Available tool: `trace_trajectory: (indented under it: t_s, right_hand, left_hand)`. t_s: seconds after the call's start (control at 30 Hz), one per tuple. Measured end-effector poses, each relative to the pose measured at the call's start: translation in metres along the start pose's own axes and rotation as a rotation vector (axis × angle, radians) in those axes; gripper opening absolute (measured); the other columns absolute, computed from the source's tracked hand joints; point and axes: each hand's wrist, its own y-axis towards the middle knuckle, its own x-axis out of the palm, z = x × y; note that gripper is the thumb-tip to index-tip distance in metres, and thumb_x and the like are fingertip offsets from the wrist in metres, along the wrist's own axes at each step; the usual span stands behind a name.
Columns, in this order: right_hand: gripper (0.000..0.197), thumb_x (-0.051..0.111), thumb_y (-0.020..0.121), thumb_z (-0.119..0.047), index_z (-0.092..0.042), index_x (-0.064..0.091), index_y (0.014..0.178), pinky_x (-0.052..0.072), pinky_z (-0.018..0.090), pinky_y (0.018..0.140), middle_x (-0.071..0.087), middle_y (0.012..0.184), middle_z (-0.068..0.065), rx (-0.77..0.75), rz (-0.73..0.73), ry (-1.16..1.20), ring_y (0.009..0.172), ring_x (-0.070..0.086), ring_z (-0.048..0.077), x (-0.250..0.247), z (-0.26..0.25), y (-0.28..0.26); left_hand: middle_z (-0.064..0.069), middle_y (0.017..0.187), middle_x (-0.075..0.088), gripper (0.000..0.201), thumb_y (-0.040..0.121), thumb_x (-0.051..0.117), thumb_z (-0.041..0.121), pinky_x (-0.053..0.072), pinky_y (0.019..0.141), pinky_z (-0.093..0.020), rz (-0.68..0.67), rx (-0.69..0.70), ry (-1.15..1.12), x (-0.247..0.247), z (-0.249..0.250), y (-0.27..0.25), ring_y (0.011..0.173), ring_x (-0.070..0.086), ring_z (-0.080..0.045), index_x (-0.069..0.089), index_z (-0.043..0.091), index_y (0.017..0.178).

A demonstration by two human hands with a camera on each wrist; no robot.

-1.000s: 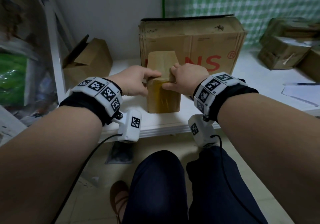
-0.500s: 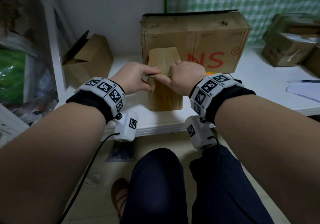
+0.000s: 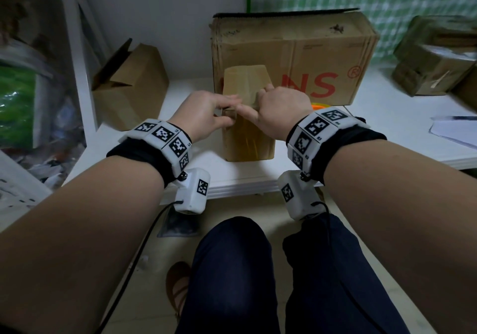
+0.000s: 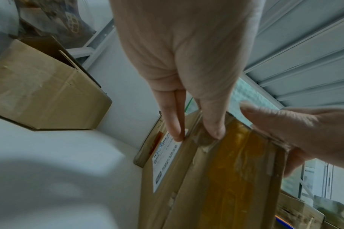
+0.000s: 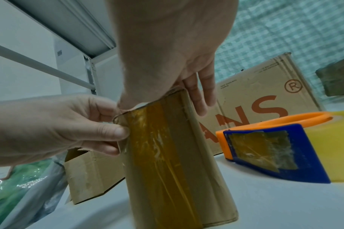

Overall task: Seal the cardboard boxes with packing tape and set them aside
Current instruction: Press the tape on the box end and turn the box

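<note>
A small cardboard box (image 3: pixel 247 142) stands upright on the white table (image 3: pixel 232 178), with a strip of yellowish tape (image 5: pixel 159 155) running down its near face. My left hand (image 3: pixel 223 111) pinches the box's upper left corner, thumb on the taped face and fingers on the left side with its white label (image 4: pixel 165 158). My right hand (image 3: pixel 255 105) holds the top right, fingers down the right side and thumb along the top near edge. A tape dispenser (image 5: pixel 275 148), orange and blue with a yellow roll, lies on the table to the right of the box.
A large box with red letters (image 3: pixel 296 57) stands right behind the small one. An open-flapped box (image 3: pixel 129 85) sits at the back left by a white shelf post (image 3: pixel 77 57). Several taped boxes (image 3: pixel 433 62) are stacked at the far right, with paper (image 3: pixel 454 129) in front.
Both hands have shifted along the box's upper near edge, thumbs now closer together. The box stands in the same spot.
</note>
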Motion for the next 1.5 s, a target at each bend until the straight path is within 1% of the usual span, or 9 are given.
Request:
trace_trajectory:
  t_s: [0.33,0.53,0.77,0.93,1.03,1.1,1.17,1.27,1.5]
  right_hand:
    - [0.089,0.019,0.083,-0.079,-0.007,0.054,0.121,0.037,0.034,0.069,0.053,0.122,0.013,-0.021,-0.029,0.045,0.103,0.057,0.030,0.000,0.005,-0.001]
    - [0.088,0.023,0.083,-0.079,-0.007,0.053,0.123,0.038,0.033,0.072,0.052,0.127,0.014,-0.031,-0.107,0.045,0.102,0.055,0.029,-0.007,0.007,0.001]
    - [0.065,0.046,0.085,-0.056,-0.010,0.047,0.132,0.042,0.031,0.074,0.047,0.135,0.010,-0.066,-0.153,0.026,0.103,0.051,0.026,-0.009,0.011,0.001]
    - [0.088,0.048,0.076,-0.076,-0.013,0.044,0.138,0.048,0.037,0.091,0.043,0.143,0.008,-0.055,-0.219,0.101,0.116,0.051,0.026,-0.015,0.016,-0.002]
    - [0.094,0.030,0.078,-0.082,-0.016,0.041,0.144,0.039,0.040,0.106,0.035,0.152,0.005,-0.032,-0.231,0.170,0.130,0.043,0.027,-0.021,0.018,-0.009]
    - [0.083,0.019,0.088,-0.073,-0.015,0.045,0.142,0.034,0.038,0.108,0.037,0.151,0.004,0.016,-0.192,0.266,0.133,0.041,0.026,-0.021,0.020,-0.009]
    - [0.074,0.015,0.095,-0.064,-0.012,0.061,0.120,0.040,0.034,0.096,0.058,0.127,0.013,0.083,-0.165,0.389,0.118,0.052,0.028,-0.020,0.022,-0.008]
    - [0.060,0.018,0.100,-0.054,-0.014,0.061,0.090,0.041,0.033,0.081,0.060,0.097,0.014,0.117,-0.167,0.462,0.093,0.055,0.027,-0.021,0.025,-0.003]
    - [0.043,0.049,0.092,-0.052,-0.022,0.068,0.117,0.046,0.030,0.096,0.059,0.132,-0.006,0.056,-0.133,0.442,0.115,0.057,0.015,-0.015,0.033,0.006]
  left_hand:
    - [0.004,0.135,0.055,0.042,0.088,0.065,0.018,0.029,0.109,-0.018,0.051,0.006,0.030,0.004,0.000,-0.003,0.127,0.047,-0.007,0.058,0.019,0.129]
    - [0.000,0.133,0.056,0.037,0.092,0.059,0.025,0.034,0.110,-0.026,0.062,0.051,0.042,0.006,0.000,-0.004,0.126,0.050,-0.011,0.059,0.017,0.128]
    - [-0.002,0.135,0.055,0.033,0.097,0.050,0.024,0.034,0.110,-0.028,0.051,0.064,0.035,0.005,0.002,-0.007,0.127,0.048,-0.012,0.058,0.018,0.128]
    - [0.009,0.130,0.058,0.034,0.095,0.049,0.044,0.042,0.099,-0.028,-0.114,-0.229,-0.275,-0.008,0.011,-0.004,0.115,0.054,-0.009,0.065,0.027,0.119]
    - [0.010,0.111,0.066,0.038,0.096,0.042,0.049,0.039,0.102,-0.030,-0.005,-0.305,-0.338,-0.011,0.018,0.005,0.105,0.058,-0.008,0.072,0.026,0.103]
    - [0.003,0.098,0.069,0.040,0.095,0.045,0.046,0.044,0.092,-0.028,0.060,-0.282,-0.222,-0.009,0.024,0.012,0.095,0.061,-0.013,0.075,0.019,0.093]
    - [-0.006,0.085,0.070,0.041,0.090,0.055,0.046,0.047,0.074,-0.030,0.093,-0.260,-0.138,-0.005,0.028,0.017,0.080,0.061,-0.017,0.073,0.011,0.081]
    - [0.002,0.080,0.069,0.035,0.080,0.068,0.047,0.044,0.061,-0.022,0.125,-0.262,-0.084,-0.001,0.031,0.023,0.072,0.060,-0.009,0.070,0.012,0.077]
    - [0.006,0.093,0.070,0.034,0.067,0.080,0.046,0.052,0.076,-0.023,0.124,-0.259,-0.129,0.001,0.028,0.021,0.088,0.064,-0.009,0.068,0.017,0.080]
